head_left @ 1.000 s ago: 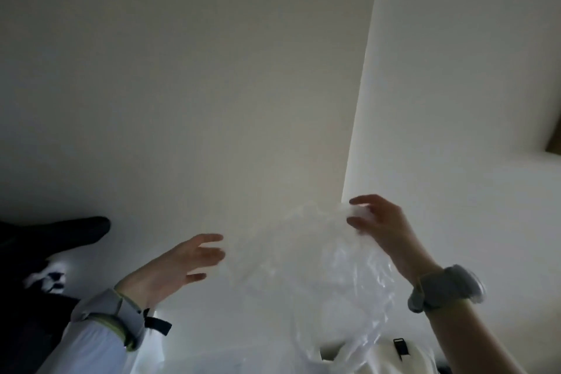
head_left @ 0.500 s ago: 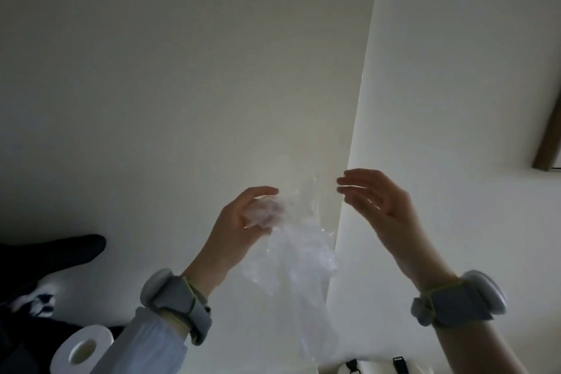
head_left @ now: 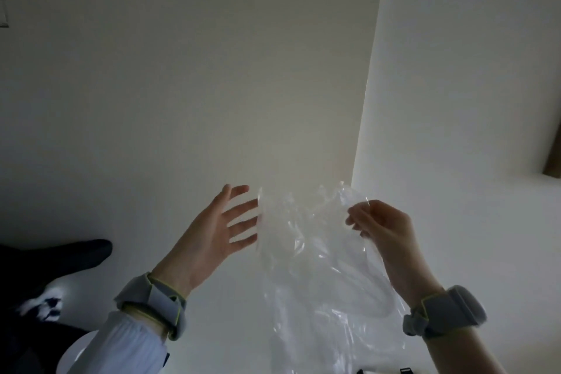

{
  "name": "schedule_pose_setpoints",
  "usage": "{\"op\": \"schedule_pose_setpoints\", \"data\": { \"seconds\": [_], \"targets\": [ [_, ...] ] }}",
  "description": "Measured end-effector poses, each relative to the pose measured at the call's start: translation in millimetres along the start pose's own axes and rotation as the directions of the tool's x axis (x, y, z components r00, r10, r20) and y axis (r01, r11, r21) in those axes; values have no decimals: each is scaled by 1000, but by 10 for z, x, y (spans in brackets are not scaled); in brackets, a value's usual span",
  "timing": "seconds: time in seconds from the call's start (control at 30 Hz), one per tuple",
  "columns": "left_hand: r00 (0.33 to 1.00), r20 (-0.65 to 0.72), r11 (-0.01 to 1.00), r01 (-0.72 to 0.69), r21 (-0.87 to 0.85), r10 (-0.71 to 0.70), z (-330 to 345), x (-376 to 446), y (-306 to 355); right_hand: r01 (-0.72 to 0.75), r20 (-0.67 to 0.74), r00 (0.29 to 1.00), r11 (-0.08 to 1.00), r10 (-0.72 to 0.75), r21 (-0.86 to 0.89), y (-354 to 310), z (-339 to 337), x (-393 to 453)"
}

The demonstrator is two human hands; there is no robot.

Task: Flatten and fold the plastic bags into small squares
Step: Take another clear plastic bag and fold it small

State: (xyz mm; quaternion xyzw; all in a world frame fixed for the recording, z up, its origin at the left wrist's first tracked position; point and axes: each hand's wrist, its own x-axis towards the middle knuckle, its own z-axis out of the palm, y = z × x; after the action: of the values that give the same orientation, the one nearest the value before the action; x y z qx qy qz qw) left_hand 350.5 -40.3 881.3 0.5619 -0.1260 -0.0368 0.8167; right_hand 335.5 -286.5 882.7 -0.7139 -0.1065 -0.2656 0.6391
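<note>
Hands, lower centre of frame: the left hand [head_left: 223, 226] has released the clear plastic bag [head_left: 315, 267] it pinched half a second ago, its fingers now spread beside the bag's left edge; the right hand [head_left: 381, 229] pinches the upper right corner. The bag hangs between them, crumpled, suggesting flattening has barely begun.

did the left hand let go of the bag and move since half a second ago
Yes. The left hand now has its fingers spread at the plastic bag edge, sitting further from the wall corner; the right hand pinches the bag.
</note>
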Motion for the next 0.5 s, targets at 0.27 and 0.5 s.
{"op": "schedule_pose_setpoints", "data": {
  "seconds": [0.27, 0.5],
  "targets": [
    [987, 54, 825, -158, 542, 154, 365, 0, -27, 362, -36, 909, 831, -415, -423, -3, 166, -96],
    [981, 30, 976, -192, 98, 190, 122, 31, 54, 138, -234, 956, 974, -178, -177, -14, -155, 44]
  ]
}}
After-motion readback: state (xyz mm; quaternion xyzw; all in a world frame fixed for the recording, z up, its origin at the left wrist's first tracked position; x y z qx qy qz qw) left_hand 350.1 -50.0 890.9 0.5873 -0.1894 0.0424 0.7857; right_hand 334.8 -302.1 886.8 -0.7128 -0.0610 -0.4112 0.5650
